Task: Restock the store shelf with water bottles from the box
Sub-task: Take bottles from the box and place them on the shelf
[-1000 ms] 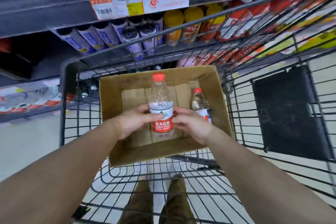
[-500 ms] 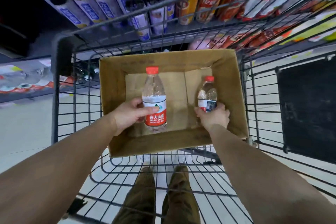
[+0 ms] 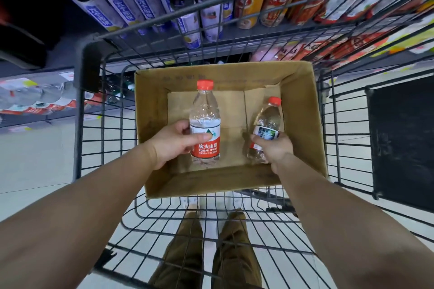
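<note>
left hand (image 3: 175, 145): fingers wrapped round the label of the taller water bottle (image 3: 205, 122), upright, above the middle of the box floor.
right hand (image 3: 273, 148): fingers closed round the lower half of the second water bottle (image 3: 266, 129), tilted a little, red cap toward the far right corner of the box.
box (image 3: 303, 124): open cardboard, set in the cart (image 3: 91, 110) against its far end; no other bottles visible inside.
shelf (image 3: 150, 47): beyond the far rim of the cart, lined with dark-capped and orange bottles; open spot for water not identifiable from here.
step in hand: probably lifting both bottles out of the box.
doing it well: raise straight up until bases clear the box rim and the cart wire; keep the grips at mid-body so the thin plastic does not buckle; right the tilted bottle before setting down; place labels facing outward.
risk: a base catching on the cardboard wall.
</note>
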Tool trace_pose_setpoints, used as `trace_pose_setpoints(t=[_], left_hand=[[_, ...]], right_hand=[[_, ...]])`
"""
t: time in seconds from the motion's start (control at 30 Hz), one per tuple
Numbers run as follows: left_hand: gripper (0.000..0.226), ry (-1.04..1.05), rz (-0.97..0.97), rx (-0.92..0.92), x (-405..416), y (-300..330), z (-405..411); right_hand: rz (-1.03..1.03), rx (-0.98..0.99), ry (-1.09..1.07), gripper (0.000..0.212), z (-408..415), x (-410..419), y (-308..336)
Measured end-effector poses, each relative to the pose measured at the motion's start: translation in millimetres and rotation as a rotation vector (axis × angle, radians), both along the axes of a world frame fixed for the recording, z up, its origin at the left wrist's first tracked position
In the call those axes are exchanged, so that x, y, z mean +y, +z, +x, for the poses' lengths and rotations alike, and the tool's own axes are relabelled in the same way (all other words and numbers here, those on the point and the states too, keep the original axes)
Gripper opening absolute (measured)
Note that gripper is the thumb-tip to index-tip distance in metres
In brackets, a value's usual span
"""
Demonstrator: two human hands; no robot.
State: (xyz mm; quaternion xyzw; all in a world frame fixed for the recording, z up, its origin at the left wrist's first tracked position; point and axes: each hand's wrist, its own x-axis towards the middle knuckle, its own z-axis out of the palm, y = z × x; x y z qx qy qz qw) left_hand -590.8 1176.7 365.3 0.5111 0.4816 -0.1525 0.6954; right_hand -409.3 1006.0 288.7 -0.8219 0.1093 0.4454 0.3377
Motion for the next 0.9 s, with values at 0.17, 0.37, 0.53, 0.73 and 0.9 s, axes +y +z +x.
trace_pose_setpoints(t=[0.17,0.37,0.53,0.73,0.9], left_hand=[[0.064,0.007,0.04,-0.007,-7,28,-4],[0.059,0.051,0.065,-0.075,-11,109,-28],[0.062,0.253,0.095,-0.197,-10,205,-78],[0.05,0.376,0.251,-0.338,12,299,-182],[0.043,0.484,0.408,-0.337,40,338,-311]], right_hand=[[0.299,0.238,0.039,0.043,-6,-4,46],[0.522,0.577,0.189,0.054,-21,16,152],[0.582,0.619,0.405,0.028,-71,62,266],[0.812,0.45,0.71,0.039,-163,133,362],[0.896,0.41,0.932,0.054,-279,184,399]])
